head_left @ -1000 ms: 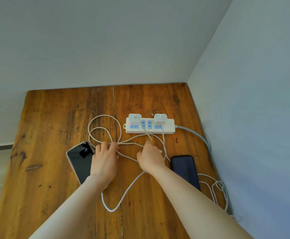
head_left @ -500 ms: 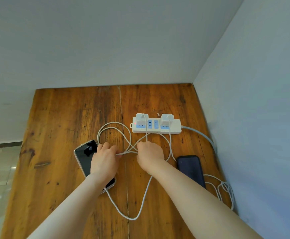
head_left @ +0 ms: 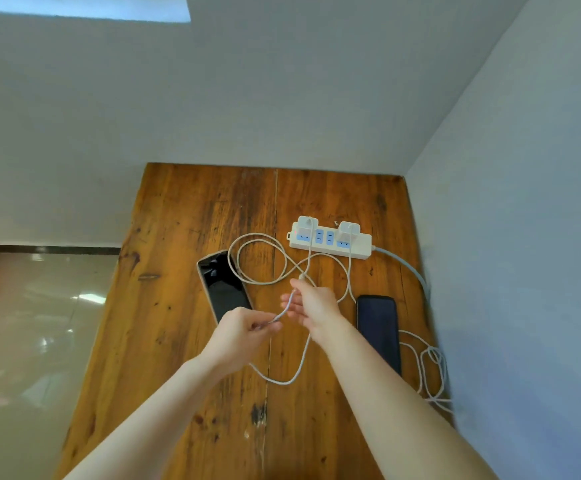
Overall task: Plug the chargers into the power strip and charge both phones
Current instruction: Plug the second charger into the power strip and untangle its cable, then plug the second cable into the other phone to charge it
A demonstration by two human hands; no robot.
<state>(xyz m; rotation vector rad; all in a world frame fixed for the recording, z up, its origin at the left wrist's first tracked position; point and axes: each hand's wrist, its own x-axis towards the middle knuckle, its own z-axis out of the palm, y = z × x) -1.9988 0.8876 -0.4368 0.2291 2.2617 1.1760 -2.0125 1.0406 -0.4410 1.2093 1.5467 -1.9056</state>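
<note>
Head view: a white power strip (head_left: 330, 239) lies on the far right part of a wooden table (head_left: 178, 341), near the wall corner. Two white chargers are seated in it, the left charger (head_left: 307, 224) at the left end and the right charger (head_left: 348, 230) toward the right end. A white cable (head_left: 265, 258) runs down from each charger; the two cables cross and loop on the table between the strip and the hands, and which loop belongs to which charger cannot be resolved.

The left hand (head_left: 240, 336) is closed in a pinch on one cable near its end, raised above the table; the connector tip is hidden by the fingers. The right hand (head_left: 313, 306) is loosely open, fingers spread, with the same cable passing along its fingertips; whether it grips the cable cannot be told.

A left phone (head_left: 223, 287), screen dark, lies just left of the loops; its near end is covered by the left hand. A right phone (head_left: 379, 327), also dark, lies right of the right forearm, which partly hides it. No cable visibly enters either phone. Further white cord (head_left: 431, 368) lies bunched at the right table edge, partly blurred.
</note>
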